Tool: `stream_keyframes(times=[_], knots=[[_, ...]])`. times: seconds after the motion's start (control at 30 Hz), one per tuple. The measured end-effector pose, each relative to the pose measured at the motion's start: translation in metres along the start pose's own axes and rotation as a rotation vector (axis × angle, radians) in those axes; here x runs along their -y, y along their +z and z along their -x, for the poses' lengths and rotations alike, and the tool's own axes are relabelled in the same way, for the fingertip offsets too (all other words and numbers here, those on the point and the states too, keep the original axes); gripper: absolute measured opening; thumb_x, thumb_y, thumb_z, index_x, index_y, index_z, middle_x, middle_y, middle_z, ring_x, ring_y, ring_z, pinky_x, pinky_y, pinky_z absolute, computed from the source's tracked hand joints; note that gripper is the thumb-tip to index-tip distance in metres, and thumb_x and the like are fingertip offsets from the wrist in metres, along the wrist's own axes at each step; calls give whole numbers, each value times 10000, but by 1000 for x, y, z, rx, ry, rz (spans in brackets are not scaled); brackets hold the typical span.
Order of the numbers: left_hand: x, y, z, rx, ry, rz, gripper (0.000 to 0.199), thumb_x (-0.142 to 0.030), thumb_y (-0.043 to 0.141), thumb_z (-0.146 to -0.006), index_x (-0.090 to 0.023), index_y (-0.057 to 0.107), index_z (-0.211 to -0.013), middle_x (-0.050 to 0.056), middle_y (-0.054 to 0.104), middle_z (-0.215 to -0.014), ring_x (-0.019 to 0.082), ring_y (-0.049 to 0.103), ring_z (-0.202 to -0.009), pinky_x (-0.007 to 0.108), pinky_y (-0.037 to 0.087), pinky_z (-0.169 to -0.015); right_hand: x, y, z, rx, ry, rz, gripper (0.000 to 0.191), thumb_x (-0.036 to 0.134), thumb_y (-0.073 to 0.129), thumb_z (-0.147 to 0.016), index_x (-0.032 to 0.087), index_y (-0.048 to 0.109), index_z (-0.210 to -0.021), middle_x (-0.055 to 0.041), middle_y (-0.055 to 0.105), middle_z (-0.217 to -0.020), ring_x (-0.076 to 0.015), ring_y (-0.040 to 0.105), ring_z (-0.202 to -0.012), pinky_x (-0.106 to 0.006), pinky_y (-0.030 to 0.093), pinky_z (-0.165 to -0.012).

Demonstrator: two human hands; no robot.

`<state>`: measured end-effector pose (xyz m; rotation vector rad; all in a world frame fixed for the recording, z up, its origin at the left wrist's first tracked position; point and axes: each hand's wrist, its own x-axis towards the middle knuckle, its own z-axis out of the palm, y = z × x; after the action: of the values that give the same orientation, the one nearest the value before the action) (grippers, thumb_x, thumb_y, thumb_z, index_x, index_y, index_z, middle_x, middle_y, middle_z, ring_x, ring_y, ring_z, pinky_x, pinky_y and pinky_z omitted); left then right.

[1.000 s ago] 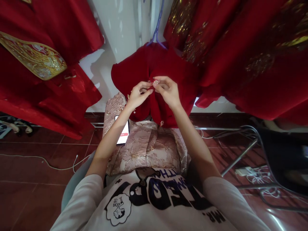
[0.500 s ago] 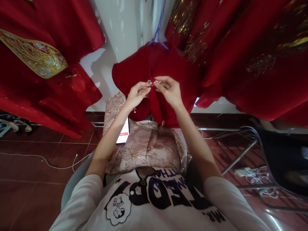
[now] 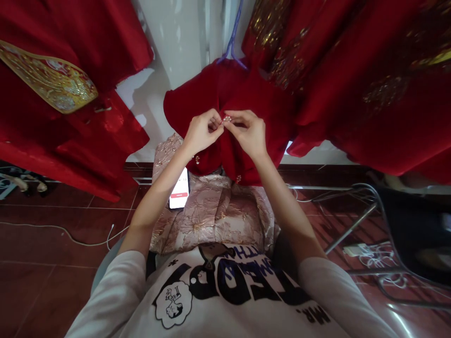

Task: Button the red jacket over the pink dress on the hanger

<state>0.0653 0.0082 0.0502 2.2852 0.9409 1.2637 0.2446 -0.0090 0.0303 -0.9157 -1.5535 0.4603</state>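
Note:
A red velvet garment [image 3: 246, 89] hangs in front of me from a purple hanger [image 3: 230, 49]. At its front opening, my right hand [image 3: 250, 131] pinches a small pearly clasp [image 3: 227, 119] between thumb and fingers. My left hand [image 3: 203, 131] meets it there, its thumb and fingers pressed together on something too small to make out beside the clasp. Lower on the garment hang other beaded clasps, one at the left [image 3: 197, 160] and one near the bottom edge [image 3: 238, 179].
Pink brocade fabric [image 3: 207, 216] covers my lap, with a lit phone [image 3: 179, 192] on it. Red embroidered garments hang at left [image 3: 116, 47] and right [image 3: 334, 94]. A black chair [image 3: 405, 225] and tangled cables [image 3: 380, 263] are at the right.
My left hand has moved slightly up and right, its fingers curling in closer to my right hand. The left-hand clasp piece seen earlier is now hidden. My right hand has barely moved.

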Motion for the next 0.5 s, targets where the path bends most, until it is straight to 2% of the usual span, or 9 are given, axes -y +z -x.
stream_keyframes(times=[0.13, 0.37, 0.5], knots=[[-4, 1, 1, 14, 35, -59, 61, -193, 693, -886, -195, 633, -895, 23, 694, -834, 154, 696, -775, 282, 579, -781, -1, -1, -2, 20, 22, 8, 426, 559, 817, -825, 258, 782, -1125, -59, 726, -1124, -227, 721, -1025, -427, 600, -1003], [-8, -3, 1, 19, 61, -175, 65, -181, 696, -863, -203, 639, -884, 51, 664, -846, 256, 710, -940, 401, 559, -937, -2, -5, -1, 53, -14, -33, 405, 526, 780, -837, 241, 759, -1123, -62, 706, -1138, -232, 702, -1060, -446, 598, -1019], [-11, 2, 1, 39, 69, -129, 78, -173, 699, -868, -208, 642, -908, 40, 671, -868, 254, 715, -947, 392, 573, -899, 0, -4, -1, 68, -13, 1, 421, 535, 759, -843, 248, 707, -1147, -64, 662, -1170, -229, 672, -1074, -410, 626, -949]])
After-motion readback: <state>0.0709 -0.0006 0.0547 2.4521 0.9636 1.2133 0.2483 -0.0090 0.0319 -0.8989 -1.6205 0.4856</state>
